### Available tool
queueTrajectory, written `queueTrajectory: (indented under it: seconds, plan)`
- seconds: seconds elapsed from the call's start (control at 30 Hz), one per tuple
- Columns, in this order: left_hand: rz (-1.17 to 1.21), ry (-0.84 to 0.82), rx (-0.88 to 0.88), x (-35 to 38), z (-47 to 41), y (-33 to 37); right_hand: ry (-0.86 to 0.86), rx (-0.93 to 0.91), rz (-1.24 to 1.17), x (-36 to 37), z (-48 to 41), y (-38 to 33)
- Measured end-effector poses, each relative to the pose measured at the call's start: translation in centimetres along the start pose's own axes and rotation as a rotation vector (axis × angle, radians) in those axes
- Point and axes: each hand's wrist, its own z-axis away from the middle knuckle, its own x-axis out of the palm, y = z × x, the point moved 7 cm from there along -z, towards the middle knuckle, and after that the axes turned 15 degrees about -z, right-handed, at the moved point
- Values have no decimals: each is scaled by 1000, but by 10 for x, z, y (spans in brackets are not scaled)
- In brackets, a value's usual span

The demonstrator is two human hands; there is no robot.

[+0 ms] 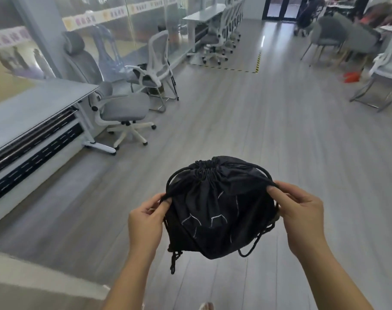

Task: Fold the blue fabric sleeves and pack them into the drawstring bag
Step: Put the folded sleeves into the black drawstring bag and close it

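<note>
View: head camera, looking forward and down.
Bag: you hold the black drawstring bag (219, 211) in the lower centre of the frame, in the air above the grey plank floor (268, 130). It bulges round, with thin pale line markings on its front.
Bag mouth: gathered tight at the top edge of the bag, facing away from you.
Left hand (145, 222): your fingers and thumb pinch the black cord (168, 186) at the bag's left side.
Right hand (302, 213): your fingers are curled round the cord at the bag's right side, thumb against the fabric.
Cord ends: one knotted end hangs below the bag's lower left corner; a loop hangs at the lower right.
Surroundings: a desk (33, 108) at the left edge, and a grey office chair (121, 108) just beside it.
</note>
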Motion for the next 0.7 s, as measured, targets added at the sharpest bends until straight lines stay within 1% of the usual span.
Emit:
queueTrajectory:
  seconds: [0.17, 0.23, 0.33, 0.43, 0.53, 0.7]
  plan:
    - [-19, 63, 30, 6, -127, 40, -82, 23, -40, 98, -112, 19]
    - [-27, 100, 36, 2, -179, 49, -147, 34, -50, 147, -159, 33]
    - [-50, 208, 22, -12, -256, 52, -278, 58, -59, 230, -229, 57]
    - [-65, 317, 0, -32, -326, 56, -404, 103, -80, 319, -293, 86]
    - [-44, 423, -68, -56, -390, 62, -531, 185, -96, 416, -347, 116]
    - [-40, 603, -154, -122, -492, 74, -712, 275, -86, 588, -407, 156]
